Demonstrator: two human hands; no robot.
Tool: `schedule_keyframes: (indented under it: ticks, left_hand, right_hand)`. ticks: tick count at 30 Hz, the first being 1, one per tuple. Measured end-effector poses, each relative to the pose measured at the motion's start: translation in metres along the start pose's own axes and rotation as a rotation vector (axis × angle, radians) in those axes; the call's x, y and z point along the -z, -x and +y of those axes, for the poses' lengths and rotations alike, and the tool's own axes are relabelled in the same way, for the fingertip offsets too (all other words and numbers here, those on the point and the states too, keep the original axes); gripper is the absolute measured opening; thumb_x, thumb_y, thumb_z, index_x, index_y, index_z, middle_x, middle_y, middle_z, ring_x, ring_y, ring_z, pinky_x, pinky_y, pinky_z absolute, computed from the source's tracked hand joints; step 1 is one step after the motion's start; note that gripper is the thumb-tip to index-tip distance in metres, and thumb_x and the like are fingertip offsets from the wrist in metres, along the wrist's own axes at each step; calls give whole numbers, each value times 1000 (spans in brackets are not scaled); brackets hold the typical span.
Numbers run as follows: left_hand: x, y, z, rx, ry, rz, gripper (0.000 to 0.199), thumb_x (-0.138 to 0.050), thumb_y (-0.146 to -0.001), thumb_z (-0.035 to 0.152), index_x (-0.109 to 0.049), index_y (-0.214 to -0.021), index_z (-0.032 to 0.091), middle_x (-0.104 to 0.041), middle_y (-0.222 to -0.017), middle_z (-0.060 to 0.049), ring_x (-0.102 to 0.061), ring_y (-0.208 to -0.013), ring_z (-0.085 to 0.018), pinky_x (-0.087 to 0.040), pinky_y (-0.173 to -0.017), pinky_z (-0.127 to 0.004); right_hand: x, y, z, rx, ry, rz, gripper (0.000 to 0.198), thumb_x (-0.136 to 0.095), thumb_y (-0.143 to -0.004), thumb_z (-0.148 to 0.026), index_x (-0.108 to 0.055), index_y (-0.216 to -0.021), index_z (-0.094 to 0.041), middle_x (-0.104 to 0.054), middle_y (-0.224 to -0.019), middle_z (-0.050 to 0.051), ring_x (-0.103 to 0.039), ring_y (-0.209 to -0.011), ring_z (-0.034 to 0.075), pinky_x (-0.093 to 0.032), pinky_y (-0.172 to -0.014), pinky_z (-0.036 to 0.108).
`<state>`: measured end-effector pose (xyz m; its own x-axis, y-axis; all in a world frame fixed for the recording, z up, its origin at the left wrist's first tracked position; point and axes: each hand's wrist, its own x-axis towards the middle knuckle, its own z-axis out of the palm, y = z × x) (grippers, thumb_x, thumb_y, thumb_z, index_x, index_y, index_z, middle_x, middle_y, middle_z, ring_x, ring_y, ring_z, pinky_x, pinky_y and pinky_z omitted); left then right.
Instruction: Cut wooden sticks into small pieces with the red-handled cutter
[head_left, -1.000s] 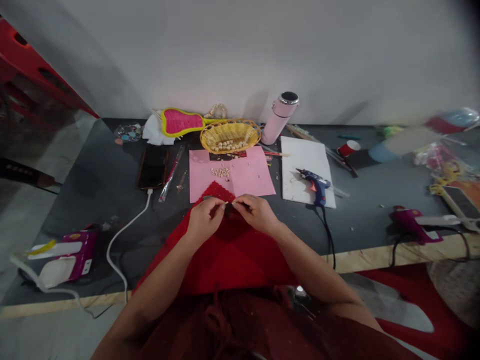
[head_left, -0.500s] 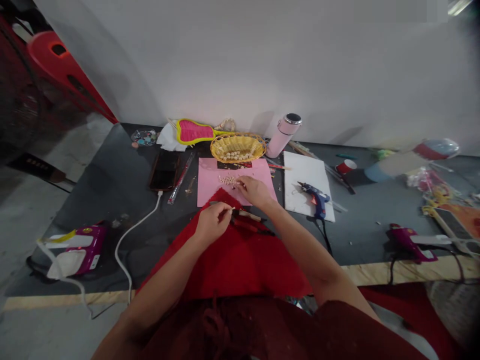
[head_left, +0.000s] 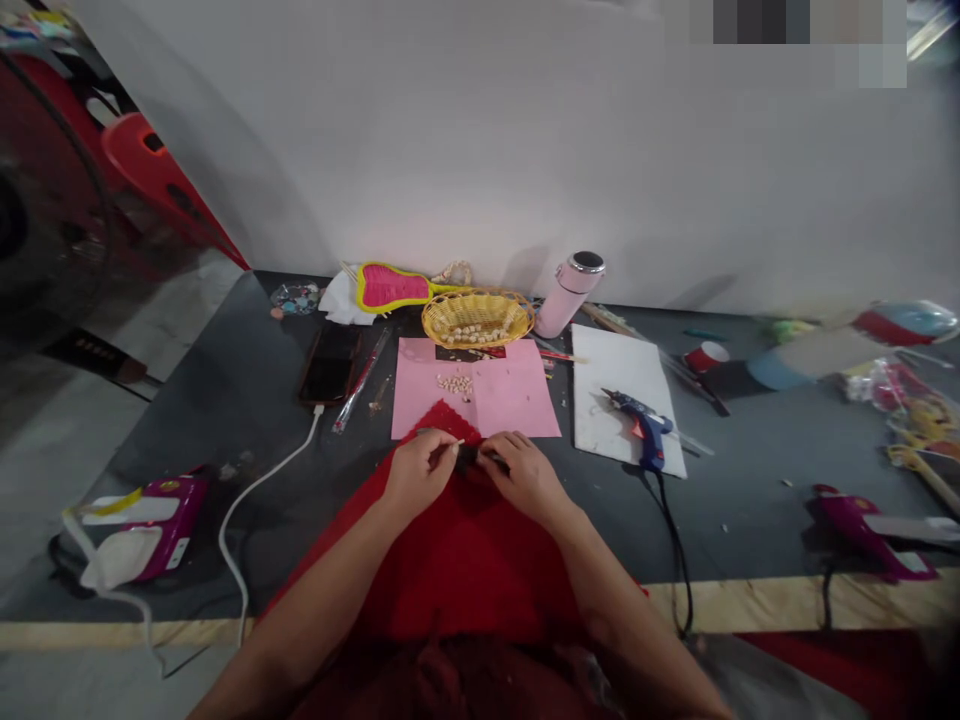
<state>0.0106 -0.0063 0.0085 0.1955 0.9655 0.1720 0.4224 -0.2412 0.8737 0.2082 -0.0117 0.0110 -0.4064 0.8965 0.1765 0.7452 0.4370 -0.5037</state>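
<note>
My left hand [head_left: 424,468] is closed in a pinch, with a small pale piece [head_left: 460,442] showing at the fingertips. Close beside it, my right hand [head_left: 523,472] has its fingers bent round a slim dark tool [head_left: 493,457], mostly hidden; its kind is not clear. Both hands are above a red cloth [head_left: 495,560] that spreads over my lap and onto the table edge. Beyond them, a small pile of pale bead-like pieces [head_left: 454,384] lies on a pink sheet [head_left: 517,395].
A yellow woven basket [head_left: 480,305] with pale pieces stands behind the sheet, near a pink flask [head_left: 571,293]. A blue glue gun [head_left: 642,425] rests on a white board [head_left: 600,360] at right. Left are a phone [head_left: 330,365] with a white cable and a purple device [head_left: 161,525].
My right hand has left the pile on the pink sheet and come back toward me, beside my left hand, where it grips the dark tool. The left hand keeps its pinch. The view has shifted slightly.
</note>
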Motion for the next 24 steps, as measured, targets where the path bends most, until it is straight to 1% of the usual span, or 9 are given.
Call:
schedule_keyframes:
  ticks: [2, 5, 8, 11, 14, 17, 22, 24]
  left_hand:
    - [0, 0, 0, 12, 11, 3, 14, -51, -87, 26, -63, -88, 19, -68, -81, -1, -61, -69, -11, -45, -64, -21]
    - [0, 0, 0, 29, 4, 11, 15, -51, -87, 26, -63, -88, 19, -68, -79, -1, -60, -68, -11, -45, -63, -20]
    - [1, 0, 0, 43, -17, 25, 16, -51, -87, 28, -63, -86, 19, -66, -74, 0, -57, -62, -11, -43, -59, -20]
    - [1, -1, -1, 41, -26, 41, 15, -52, -87, 29, -63, -86, 19, -65, -72, 0, -56, -60, -11, -43, -57, -20]
    - [1, -2, -1, 30, -24, 49, 15, -53, -86, 29, -64, -87, 19, -67, -74, -1, -58, -62, -11, -44, -58, -21]
    - [1, -2, 0, 33, -30, 48, 15, -54, -86, 28, -65, -87, 18, -67, -74, 0, -57, -59, -10, -44, -57, -20]
    - [1, -1, 1, 46, -17, 64, 14, -55, -85, 27, -65, -88, 18, -69, -77, -1, -62, -66, -12, -47, -63, -21]
    - [1, -1, 1, 42, -19, 62, 14, -55, -85, 28, -65, -87, 18, -68, -75, -1, -61, -65, -11, -47, -62, -20]
  right_hand:
    - [2, 1, 0, 10, 1, -10, 5, -56, -88, -23, -56, -93, -21, -63, -93, 5, -56, -90, 20, -46, -82, 37]
    - [6, 4, -2, 18, 16, -30, 12, -61, -84, -29, -56, -92, -21, -62, -100, 6, -55, -95, 21, -45, -84, 38]
    - [8, 6, -6, 35, 61, -70, 22, -67, -79, -36, -58, -93, -21, -60, -111, 7, -53, -102, 24, -44, -86, 41]
    - [9, 6, -8, 31, 115, -103, 29, -71, -75, -37, -60, -97, -22, -59, -116, 7, -51, -105, 25, -44, -87, 42]
    - [9, 6, -8, 27, 146, -116, 27, -70, -76, -38, -61, -96, -22, -59, -117, 7, -51, -104, 25, -44, -86, 41]
    - [8, 6, -10, 24, 179, -113, 26, -68, -77, -39, -61, -96, -22, -59, -117, 7, -51, -104, 25, -44, -85, 41]
    - [6, 7, -12, 1, 219, -101, 26, -67, -78, -41, -61, -95, -22, -60, -116, 8, -51, -105, 26, -43, -83, 42]
    - [5, 8, -11, -7, 208, -86, 25, -66, -79, -40, -62, -94, -21, -60, -116, 7, -51, -104, 26, -43, -83, 41]
